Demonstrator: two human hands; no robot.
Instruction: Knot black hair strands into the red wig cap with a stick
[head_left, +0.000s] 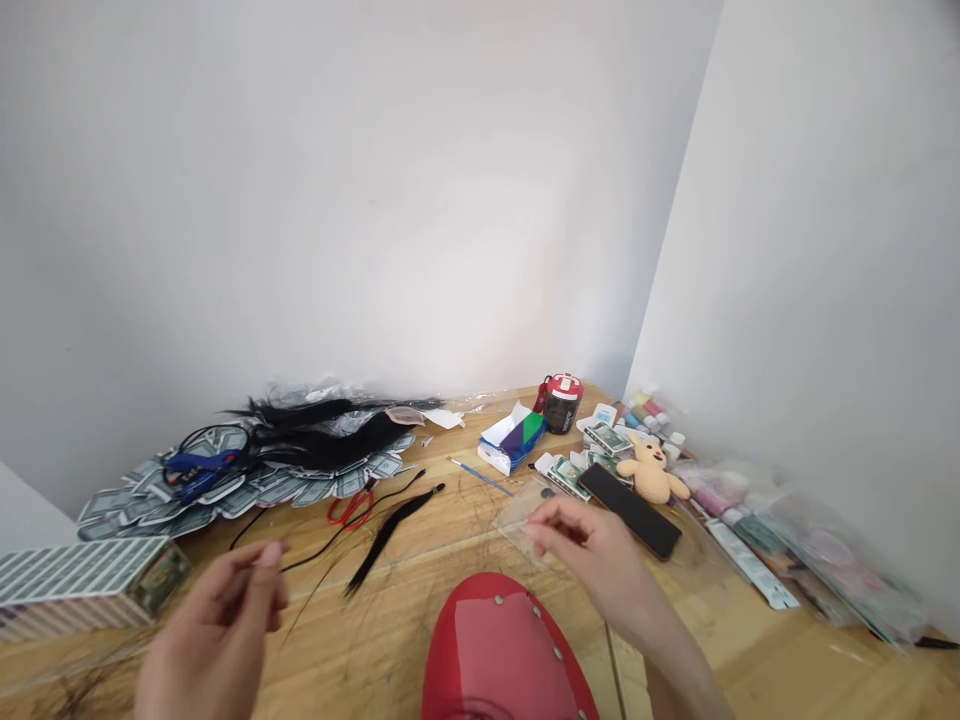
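Observation:
My left hand (217, 630) is raised at the lower left, with its thumb pressed against curled fingers. My right hand (592, 560) hovers over the right side, thumb and fingertips pinched together. If either pinch holds anything, it is too fine to make out. Between and below the hands stands a red dome-shaped form (442, 660), cut off by the bottom edge. A pink patch (495, 650) covers its middle, and several round pin heads (557, 653) run along the patch's border. A small tied bundle of black hair (394, 530) lies on the table between my hands.
Long black hair (337, 445) and blue-handled pliers (202, 462) lie on printed cards (292, 490) at left. A printed box (90, 585) sits nearer. Toward the right are a tissue pack (512, 440), a dark red-lidded container (562, 405), a phone (630, 510), a plush toy (652, 472) and bagged supplies (817, 550).

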